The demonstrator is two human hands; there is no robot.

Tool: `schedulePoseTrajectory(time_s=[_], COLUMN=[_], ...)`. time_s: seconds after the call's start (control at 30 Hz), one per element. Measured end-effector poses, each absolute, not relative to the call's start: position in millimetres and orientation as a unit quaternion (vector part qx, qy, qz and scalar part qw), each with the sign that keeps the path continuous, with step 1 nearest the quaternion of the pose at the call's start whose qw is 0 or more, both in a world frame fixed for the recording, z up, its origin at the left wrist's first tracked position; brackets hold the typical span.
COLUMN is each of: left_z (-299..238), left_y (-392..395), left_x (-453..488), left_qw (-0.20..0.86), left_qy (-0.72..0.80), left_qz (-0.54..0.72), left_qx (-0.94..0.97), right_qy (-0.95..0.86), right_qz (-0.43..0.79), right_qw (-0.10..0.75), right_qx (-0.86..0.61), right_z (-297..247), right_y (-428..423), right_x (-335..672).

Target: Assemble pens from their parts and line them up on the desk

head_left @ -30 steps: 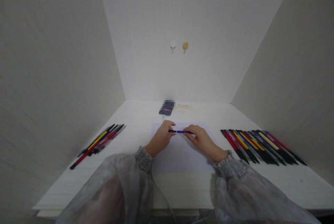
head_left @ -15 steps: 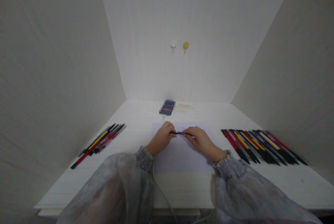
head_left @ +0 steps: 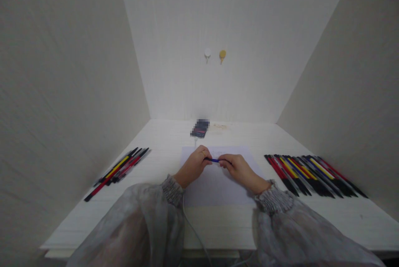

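A blue pen with dark ends [head_left: 215, 160] lies level between my two hands, above a sheet of paper [head_left: 218, 190] on the white desk. My left hand [head_left: 195, 165] pinches its left end, fingers closed. On the other end, my right hand [head_left: 238, 168] is closed too, thumb and fingertips around the dark part. Only the blue middle shows fully; the ends are partly hidden by my fingers. Faint writing is visible near the top of the paper.
A small pile of pens [head_left: 118, 169] lies at the left. Several pens [head_left: 311, 175] lie in a slanted row at the right. Behind the paper is a phone [head_left: 200, 128] with a white cable [head_left: 196, 231] running toward me. Two hooks [head_left: 222, 54] hang on the back wall.
My right hand has shifted its grip slightly on the pen, its fingers now covering more of the dark end. The left hand and the other pens are nearly unchanged.
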State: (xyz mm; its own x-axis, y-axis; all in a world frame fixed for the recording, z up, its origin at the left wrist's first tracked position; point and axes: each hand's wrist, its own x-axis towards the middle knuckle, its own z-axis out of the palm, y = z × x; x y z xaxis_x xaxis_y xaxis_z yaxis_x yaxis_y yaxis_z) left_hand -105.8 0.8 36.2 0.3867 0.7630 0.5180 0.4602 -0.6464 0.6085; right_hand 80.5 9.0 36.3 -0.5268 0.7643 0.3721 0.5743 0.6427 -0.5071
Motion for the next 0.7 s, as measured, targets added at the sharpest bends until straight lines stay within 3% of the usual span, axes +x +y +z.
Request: schedulePoseTrajectory(time_s=[0.17, 0.5, 0.7], left_z=[31, 36, 34], left_y=[2, -1, 0], left_x=[-105, -102, -104], left_qw=[0.171, 0.16, 0.16], left_qy=[0.362, 0.368, 0.367], left_qz=[0.366, 0.359, 0.359], left_qx=[0.84, 0.843, 0.843], right_qy=[-0.868, -0.848, -0.871], right_qz=[0.171, 0.167, 0.155], right_qw=[0.233, 0.285, 0.253], right_qx=[-0.403, -0.415, -0.392], right_z=[36, 40, 37], right_y=[7, 2, 10], right_x=[79, 75, 80])
